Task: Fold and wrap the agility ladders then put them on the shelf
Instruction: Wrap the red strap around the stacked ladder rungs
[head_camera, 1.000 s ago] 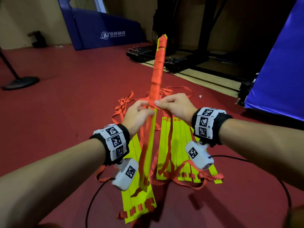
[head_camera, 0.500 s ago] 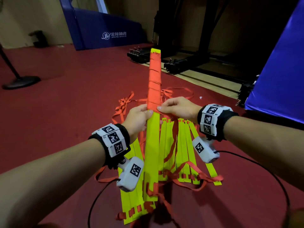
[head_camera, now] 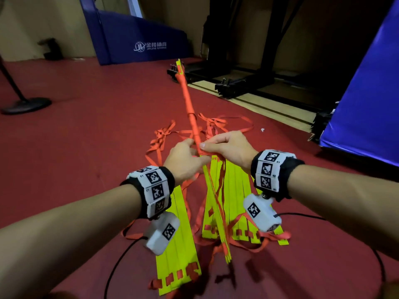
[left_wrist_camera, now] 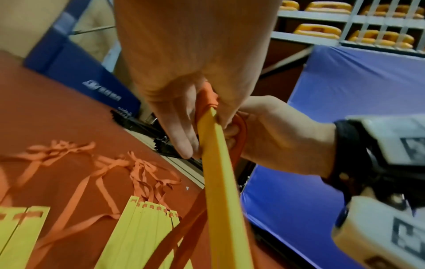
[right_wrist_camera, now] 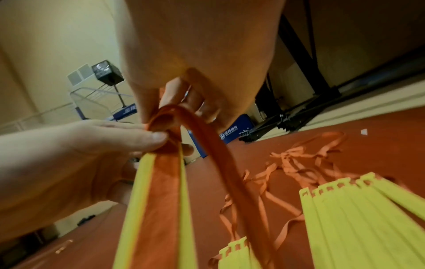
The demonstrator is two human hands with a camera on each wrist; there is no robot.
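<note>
Bundle point(head_camera: 195, 134) turned edge-on since half a second back, now a thin stick, tip tilted left. Far half wound in orange strap point(head_camera: 187, 98), near half bare yellow slats, held above the floor point(head_camera: 86, 137). Left hand point(head_camera: 183, 160) clamped on bundle at the wrap's edge; right hand point(head_camera: 226, 147) pinching strap there. Loose slats point(head_camera: 235, 190) fanned below.

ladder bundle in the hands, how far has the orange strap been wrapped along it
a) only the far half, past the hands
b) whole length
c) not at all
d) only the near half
a: the strap winds round the ladder bundle from its far tip down to where the left hand and right hand grip it; the near half is bare yellow.
</note>
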